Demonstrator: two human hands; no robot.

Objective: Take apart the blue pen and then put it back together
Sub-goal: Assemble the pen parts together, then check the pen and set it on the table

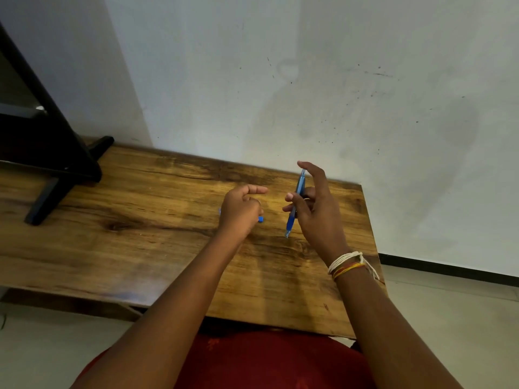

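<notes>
My right hand (314,209) holds the blue pen body (296,203) nearly upright above the wooden table (140,220), pinched by thumb and middle fingers, with the index finger stretched up beside its top end. My left hand (241,210) is curled into a loose fist a little to the left. A small blue pen part (261,219) pokes out of the fist on the right, and a sliver of blue shows at its left edge. What else the fist hides I cannot tell.
A black stand with a foot (50,192) occupies the table's far left. A white wall rises just behind the table. The table's right edge (370,234) lies close to my right wrist, with tiled floor beyond. Red cloth covers my lap below.
</notes>
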